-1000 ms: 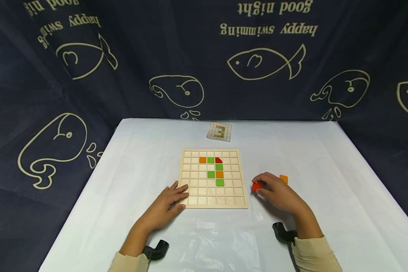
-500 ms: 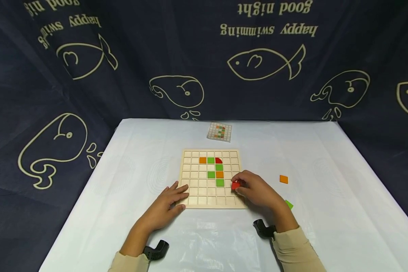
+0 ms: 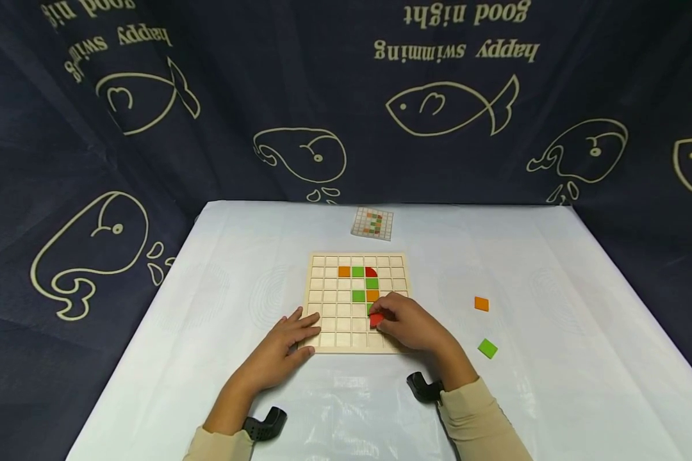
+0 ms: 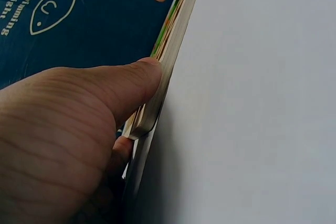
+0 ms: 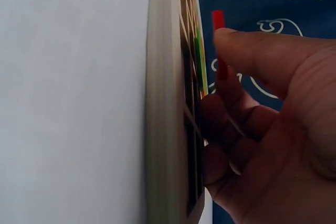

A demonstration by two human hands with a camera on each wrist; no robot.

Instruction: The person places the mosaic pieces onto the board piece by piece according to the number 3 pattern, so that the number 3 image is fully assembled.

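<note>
A wooden grid board [image 3: 329, 342] lies flat on the white table, with several orange, green and red tiles set in its cells. My right hand [image 3: 411, 321] pinches a red tile [image 3: 376, 320] between thumb and fingers over the board, just below the column of coloured tiles. In the right wrist view the red tile [image 5: 219, 45] is seen edge-on, held above the grid. My left hand [image 3: 285, 346] rests with spread fingers on the board's left edge. The left wrist view shows its thumb [image 4: 131, 80] lying on the board's rim.
An orange tile [image 3: 481, 304] and a green tile [image 3: 487, 348] lie on the table to the right of the board. Behind the board stands a small card [image 3: 371, 223] printed with a coloured grid pattern. A dark printed cloth [image 3: 346, 96] hangs behind the table.
My right hand has moved left with the red tile, from the table beside the board to over its grid. The green tile on the table has come into view. My left hand has stayed put.
</note>
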